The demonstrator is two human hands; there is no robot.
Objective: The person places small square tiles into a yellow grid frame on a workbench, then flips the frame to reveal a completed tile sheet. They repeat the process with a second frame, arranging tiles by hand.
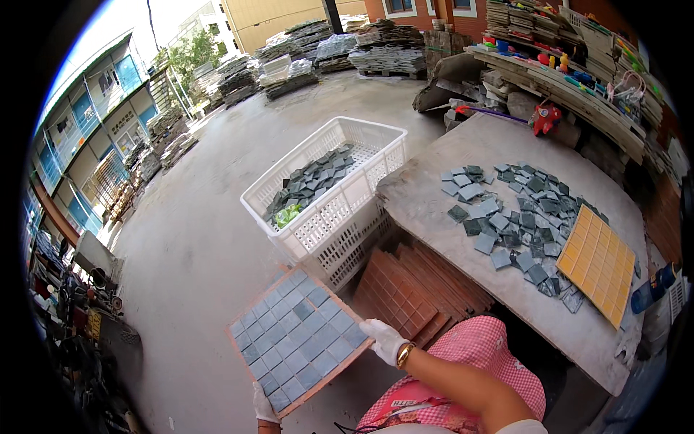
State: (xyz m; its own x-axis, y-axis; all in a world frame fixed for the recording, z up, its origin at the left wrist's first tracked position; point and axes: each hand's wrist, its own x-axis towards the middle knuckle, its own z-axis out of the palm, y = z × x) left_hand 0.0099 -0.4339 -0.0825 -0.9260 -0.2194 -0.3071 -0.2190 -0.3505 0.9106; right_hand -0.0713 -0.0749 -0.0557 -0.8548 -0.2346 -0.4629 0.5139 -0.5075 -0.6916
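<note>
Between my two white-gloved hands is a reddish-brown grid tray (337, 374) filled with square blue-grey stone tiles (296, 329), tilted and held clear of the ground. My left hand (264, 402) grips its near left edge. My right hand (384, 341) is closed on its right corner, the thumb over the rim. Close to my right hand leans a row of reddish-brown grid trays (412, 289) under the table. Beyond them stands a white plastic crate (347, 188), holding many loose dark tiles (318, 176) and something green.
On the grey worktable (426, 206) to my right lie scattered loose tiles (531, 217) and a yellow grid tray (598, 260). A blue bottle (653, 288) sits at its right edge. Stone slabs (387, 49) are stacked far off; parked bikes (90, 318) line the left.
</note>
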